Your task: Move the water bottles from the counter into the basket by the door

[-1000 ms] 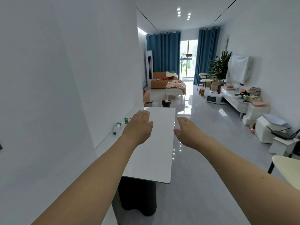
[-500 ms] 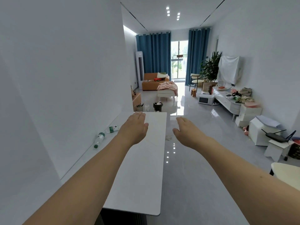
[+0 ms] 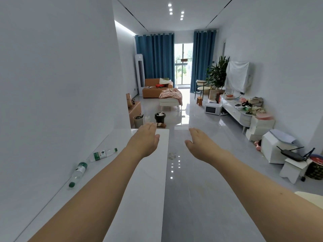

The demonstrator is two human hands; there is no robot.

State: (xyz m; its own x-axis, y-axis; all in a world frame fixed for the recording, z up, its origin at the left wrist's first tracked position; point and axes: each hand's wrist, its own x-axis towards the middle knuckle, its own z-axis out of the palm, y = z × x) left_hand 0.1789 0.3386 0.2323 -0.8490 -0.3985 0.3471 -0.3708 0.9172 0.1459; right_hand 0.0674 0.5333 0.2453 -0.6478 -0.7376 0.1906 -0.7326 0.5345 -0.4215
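Both hands out, two bottles lying on the counter

So the white counter (image 3: pixel 145 186) is the anchor here. Against the wall on its left side, two clear water bottles lie flat: the near bottle (image 3: pixel 78 172) with its green cap pointing toward the camera, and the far bottle (image 3: pixel 102 154) just beyond it, green label showing. The left hand (image 3: pixel 146 140) hovers above the counter's far end, flat and loose, holding nothing. Right of the counter, over the grey floor (image 3: pixel 209 198), the right hand (image 3: pixel 201 144) is equally slack and empty.
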